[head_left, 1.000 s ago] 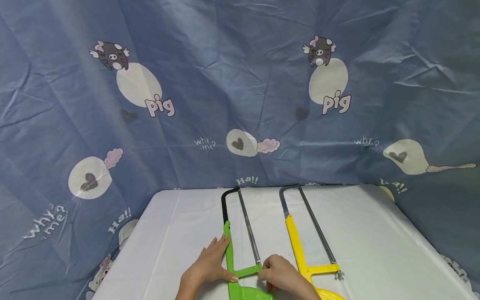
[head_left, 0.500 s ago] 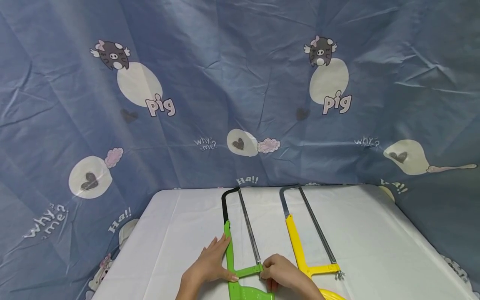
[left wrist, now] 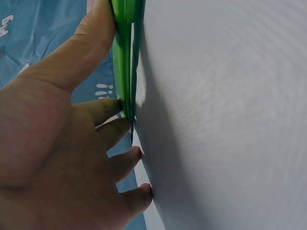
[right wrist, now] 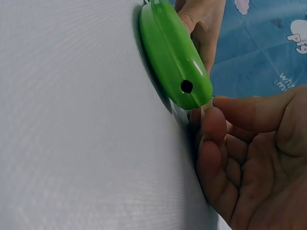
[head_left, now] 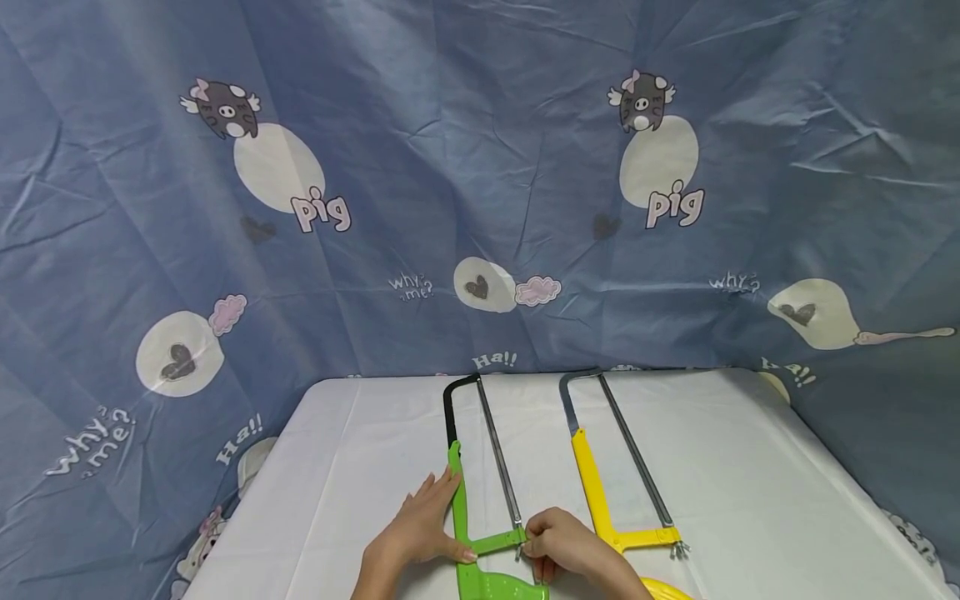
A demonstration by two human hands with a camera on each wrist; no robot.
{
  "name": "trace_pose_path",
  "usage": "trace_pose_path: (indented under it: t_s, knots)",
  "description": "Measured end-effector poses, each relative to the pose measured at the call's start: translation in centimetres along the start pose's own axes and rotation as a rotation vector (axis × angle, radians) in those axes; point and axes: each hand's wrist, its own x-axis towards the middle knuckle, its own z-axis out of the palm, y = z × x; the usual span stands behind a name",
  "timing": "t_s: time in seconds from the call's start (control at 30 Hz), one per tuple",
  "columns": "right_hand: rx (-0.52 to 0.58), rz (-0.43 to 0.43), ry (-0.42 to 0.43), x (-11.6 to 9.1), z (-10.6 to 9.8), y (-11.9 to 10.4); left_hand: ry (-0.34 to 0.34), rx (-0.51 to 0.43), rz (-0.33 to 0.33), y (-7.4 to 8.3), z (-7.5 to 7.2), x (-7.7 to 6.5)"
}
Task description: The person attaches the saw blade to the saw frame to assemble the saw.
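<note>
A green hacksaw (head_left: 460, 515) lies on the white table, its black front end pointing away and its blade (head_left: 498, 450) on the right side. My left hand (head_left: 422, 527) rests spread along the left of its frame, the thumb near the crossbar. In the left wrist view, the thumb and fingertips press against the green frame (left wrist: 123, 62). At the near end of the blade is a small metal wing nut (head_left: 519, 552), which my right hand (head_left: 564, 543) pinches between thumb and index finger. The green handle (right wrist: 175, 57) hides the nut in the right wrist view.
To the right, a yellow hacksaw (head_left: 592, 483) lies alongside, its own wing nut (head_left: 679, 550) at the blade's near end. My right forearm crosses over part of its handle (head_left: 663, 590). A blue patterned cloth (head_left: 360, 183) hangs behind the table (head_left: 360, 433).
The right hand's fingers have shifted slightly at the wing nut, and more of the nut shows now. My left hand and both hacksaws have stayed in place.
</note>
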Motion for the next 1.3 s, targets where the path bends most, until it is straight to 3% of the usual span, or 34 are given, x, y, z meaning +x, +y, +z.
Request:
trace_pose_path:
  t_s: [0.3, 0.43, 0.53, 0.77, 0.97, 1.1, 1.3]
  knots:
    - [0.047, -0.023, -0.024, 0.0, -0.2, 0.3, 0.004, -0.005, -0.006, 0.1, 0.0, 0.0]
    - [0.001, -0.017, 0.013, -0.1, 0.0, 0.4, 0.002, 0.003, -0.009, 0.1, -0.1, 0.0]
    - [-0.117, -0.009, 0.081, -0.5, 0.4, 0.2, -0.004, 0.003, -0.006, 0.2, 0.0, -0.1]
    - [-0.558, -0.01, 0.295, -1.4, 1.9, -1.2, -0.007, -0.007, -0.007, 0.2, 0.1, -0.1]
    - [-0.868, -0.097, 0.42, -1.5, 2.9, -2.1, 0.013, 0.001, 0.013, 0.1, -0.1, 0.0]
    - [-0.968, -0.141, 0.455, -1.4, 3.5, -2.3, 0.012, -0.012, 0.007, 0.2, -0.1, 0.0]
    - [-1.034, -0.136, 0.458, -0.8, 3.8, -2.2, 0.004, -0.026, 0.004, 0.1, -0.2, -0.1]
